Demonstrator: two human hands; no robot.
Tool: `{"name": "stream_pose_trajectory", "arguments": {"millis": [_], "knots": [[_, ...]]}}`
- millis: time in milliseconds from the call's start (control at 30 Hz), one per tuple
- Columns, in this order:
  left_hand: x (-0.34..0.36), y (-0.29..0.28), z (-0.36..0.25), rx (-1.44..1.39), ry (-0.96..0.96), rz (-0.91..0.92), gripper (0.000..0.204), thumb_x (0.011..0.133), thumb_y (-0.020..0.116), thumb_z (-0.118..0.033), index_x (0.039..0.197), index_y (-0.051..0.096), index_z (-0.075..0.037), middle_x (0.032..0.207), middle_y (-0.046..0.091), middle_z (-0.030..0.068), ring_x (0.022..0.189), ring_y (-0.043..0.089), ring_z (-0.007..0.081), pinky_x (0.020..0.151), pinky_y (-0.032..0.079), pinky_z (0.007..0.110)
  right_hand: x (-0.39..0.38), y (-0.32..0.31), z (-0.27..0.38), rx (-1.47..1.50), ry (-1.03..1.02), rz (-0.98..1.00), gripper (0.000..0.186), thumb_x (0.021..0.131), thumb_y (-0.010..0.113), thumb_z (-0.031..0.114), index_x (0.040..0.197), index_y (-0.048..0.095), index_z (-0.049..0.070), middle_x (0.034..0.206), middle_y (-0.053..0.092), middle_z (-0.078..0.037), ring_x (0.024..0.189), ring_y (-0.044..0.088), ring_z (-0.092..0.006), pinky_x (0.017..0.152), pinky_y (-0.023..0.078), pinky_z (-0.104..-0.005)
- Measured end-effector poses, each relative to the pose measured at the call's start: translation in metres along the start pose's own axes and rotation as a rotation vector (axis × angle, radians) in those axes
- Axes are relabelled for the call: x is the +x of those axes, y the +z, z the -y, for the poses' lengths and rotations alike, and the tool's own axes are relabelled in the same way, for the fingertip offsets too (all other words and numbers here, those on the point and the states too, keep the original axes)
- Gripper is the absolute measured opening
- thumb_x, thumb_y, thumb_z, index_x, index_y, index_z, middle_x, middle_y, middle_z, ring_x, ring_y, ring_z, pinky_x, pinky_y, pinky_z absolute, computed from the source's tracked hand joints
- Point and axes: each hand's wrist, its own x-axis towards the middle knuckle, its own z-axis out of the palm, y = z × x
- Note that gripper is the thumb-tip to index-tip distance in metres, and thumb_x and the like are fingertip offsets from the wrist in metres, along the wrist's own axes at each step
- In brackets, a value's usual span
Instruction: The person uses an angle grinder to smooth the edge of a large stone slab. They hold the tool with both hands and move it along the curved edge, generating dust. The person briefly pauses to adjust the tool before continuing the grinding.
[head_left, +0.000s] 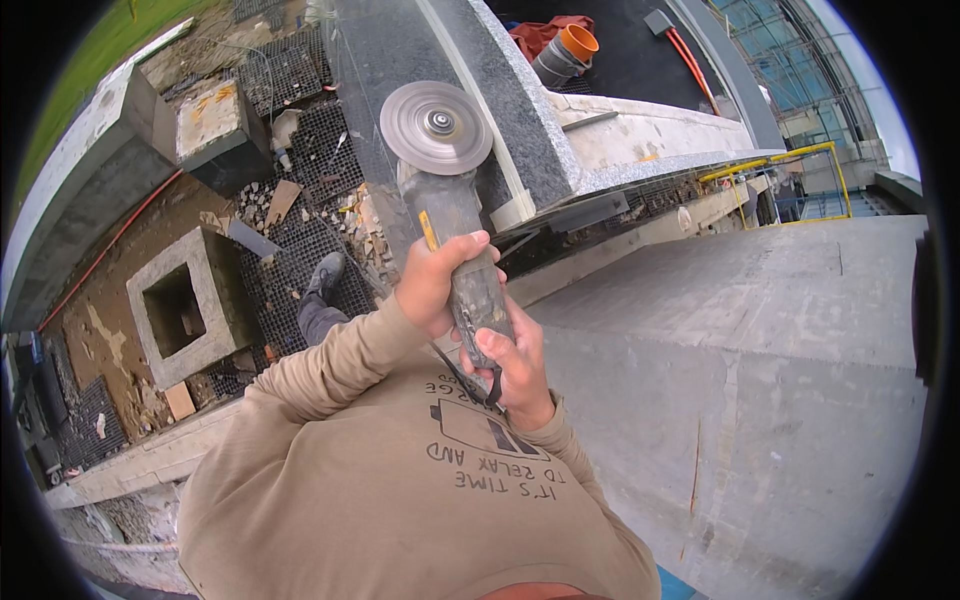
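Observation:
An angle grinder with a dusty grey body is held in front of my chest by both hands. Its large round cutting disc points away from me, over the dark stone slab. My left hand wraps the body just behind the head, thumb across the top. Closer to me, my right hand closes around the rear of the body, and a black cord hangs from that end. A yellow pencil-like piece lies along the grinder by my left thumb. The dark granite slab with a pale strip lies beside the disc.
Left below, a hollow square concrete block stands on dirt near black mesh and rubble. A broad concrete wall fills the right. An orange-ended pipe and a yellow railing are farther off. My shoe rests on the mesh.

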Motion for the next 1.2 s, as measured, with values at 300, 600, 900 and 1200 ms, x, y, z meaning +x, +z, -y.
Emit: {"name": "stream_pose_trajectory", "arguments": {"millis": [300,600,900,1200], "knots": [[-0.008,0.001,0.006,0.027,-0.018,0.043,0.036,0.092,0.063,-0.033,0.1,0.061,0.002,0.085,0.067,0.0163,0.077,0.068,0.0266,0.072,0.058,0.04,-0.013,-0.001,-0.005,0.001,-0.026,-0.009,0.06,0.088,0.067,0.037,0.126,0.052,-0.007,0.087,0.063,-0.007,0.059,0.056,-0.0077,0.047,0.037,-0.0197],[-0.016,0.002,0.012,0.041,-0.033,0.053,0.037,0.092,0.063,-0.034,0.1,0.062,0.002,0.085,0.067,0.0156,0.078,0.068,0.0254,0.071,0.057,0.038,-0.025,-0.001,-0.006,0.025,-0.012,-0.028,0.06,0.088,0.067,0.036,0.127,0.052,-0.007,0.09,0.063,-0.009,0.06,0.056,-0.0083,0.048,0.038,-0.02],[-0.024,0.006,0.019,0.054,-0.04,0.046,0.038,0.091,0.064,-0.034,0.101,0.062,0.002,0.085,0.067,0.0162,0.078,0.068,0.0252,0.071,0.058,0.038,-0.036,-0.004,-0.009,0.019,-0.021,-0.043,0.063,0.087,0.067,0.037,0.127,0.052,-0.009,0.088,0.063,-0.008,0.059,0.056,-0.0088,0.048,0.038,-0.0208],[-0.03,0.009,0.026,0.05,-0.056,0.057,0.038,0.091,0.064,-0.034,0.102,0.061,0.002,0.085,0.067,0.0163,0.078,0.068,0.0248,0.07,0.058,0.037,-0.046,-0.008,-0.01,0.016,-0.02,-0.045,0.065,0.086,0.067,0.037,0.13,0.051,-0.009,0.088,0.064,-0.008,0.059,0.056,-0.009,0.049,0.04,-0.0215]]}}
